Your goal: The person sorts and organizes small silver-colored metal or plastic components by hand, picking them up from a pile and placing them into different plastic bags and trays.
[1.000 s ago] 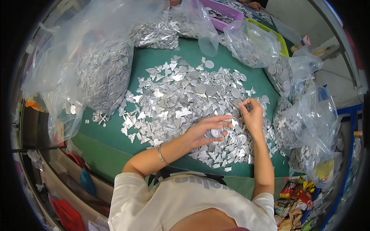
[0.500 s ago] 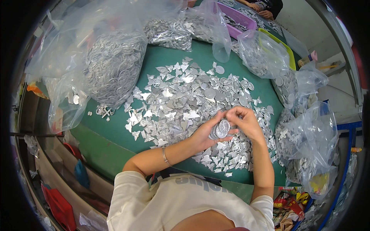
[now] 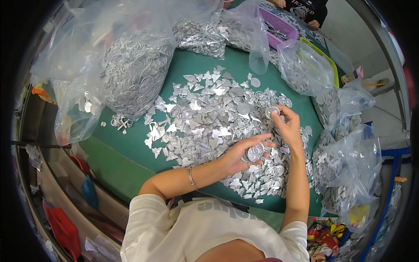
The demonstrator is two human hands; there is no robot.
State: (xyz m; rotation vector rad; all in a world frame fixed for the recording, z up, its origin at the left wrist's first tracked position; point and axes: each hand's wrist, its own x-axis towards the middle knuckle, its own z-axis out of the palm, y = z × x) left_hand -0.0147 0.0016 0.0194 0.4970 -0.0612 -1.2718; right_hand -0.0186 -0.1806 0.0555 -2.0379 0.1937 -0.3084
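My left hand [image 3: 243, 154] is cupped around a small stack of round silver discs [image 3: 255, 152], its fingers curled at their edges. Farther out and to the right, my right hand [image 3: 288, 124] pinches one round silver disc [image 3: 273, 112] between thumb and fingers, just over the pile. Beneath both hands spreads a broad heap of small silver metal pieces [image 3: 205, 113]: many are angular and winged, others round. Single flat discs, such as a plain round one [image 3: 255, 82], lie at the heap's far edge. My hands cover part of the heap.
Clear plastic bags of silver pieces ring the green table [image 3: 131, 150], including a large bag of rings [image 3: 135, 70] at left and a bag of cross shapes [image 3: 334, 159] at right. A purple basin [image 3: 283, 28] and a yellow-green tray [image 3: 327, 59] stand behind. Another person's hand [image 3: 313, 24] shows far right.
My right hand has moved away from the left, outward over the heap, and now pinches a disc there. My left hand keeps its stack. The whole view has shifted slightly.
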